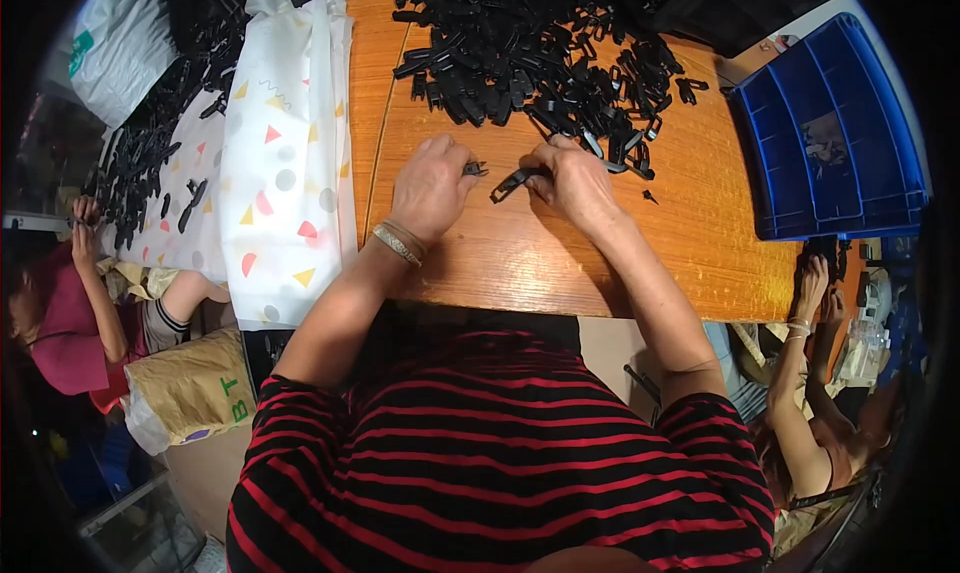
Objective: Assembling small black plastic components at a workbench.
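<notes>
Over the wooden table, my left hand pinches a small black plastic clip piece with a pronged end between thumb and fingers. A short gap away, my right hand grips a longer, curved black plastic clip piece, whose looped end sticks out toward the left. The two pieces are apart. Just beyond both hands lies a large heap of similar black plastic parts, spread toward the far edge. One tiny black part lies alone to the right of the heap.
A patterned white cloth covers the table's left side, with more black parts farther left. A blue plastic crate stands at the right. Co-workers' hands show at the left and more hands at the right. A brown sack sits below left.
</notes>
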Tool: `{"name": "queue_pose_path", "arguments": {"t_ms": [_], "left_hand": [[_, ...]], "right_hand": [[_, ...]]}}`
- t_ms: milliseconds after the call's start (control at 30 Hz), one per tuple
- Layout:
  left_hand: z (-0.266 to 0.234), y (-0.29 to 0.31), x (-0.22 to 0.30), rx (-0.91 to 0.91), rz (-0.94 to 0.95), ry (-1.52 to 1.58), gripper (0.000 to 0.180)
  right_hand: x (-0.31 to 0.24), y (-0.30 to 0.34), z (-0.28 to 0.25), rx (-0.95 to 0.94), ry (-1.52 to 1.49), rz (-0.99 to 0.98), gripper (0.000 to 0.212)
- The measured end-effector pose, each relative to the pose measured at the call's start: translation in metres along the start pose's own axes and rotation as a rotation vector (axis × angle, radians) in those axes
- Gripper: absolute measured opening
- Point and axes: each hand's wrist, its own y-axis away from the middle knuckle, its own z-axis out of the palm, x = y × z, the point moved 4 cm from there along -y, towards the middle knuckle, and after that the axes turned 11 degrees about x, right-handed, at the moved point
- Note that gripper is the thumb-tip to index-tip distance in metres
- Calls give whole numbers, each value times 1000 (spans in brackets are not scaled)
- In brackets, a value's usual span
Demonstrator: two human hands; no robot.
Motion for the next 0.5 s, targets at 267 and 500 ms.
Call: {"name": "queue_pose_path", "arguments": {"t_ms": [267, 500], "left_hand": [[13, 20, -10, -52, -495, 987, 18], [25, 19, -7, -82, -473, 1027, 21]], "right_hand": [[9, 3, 2, 74, -261, 226, 18], [-7, 1, -19, 296, 99, 56, 19]]}}
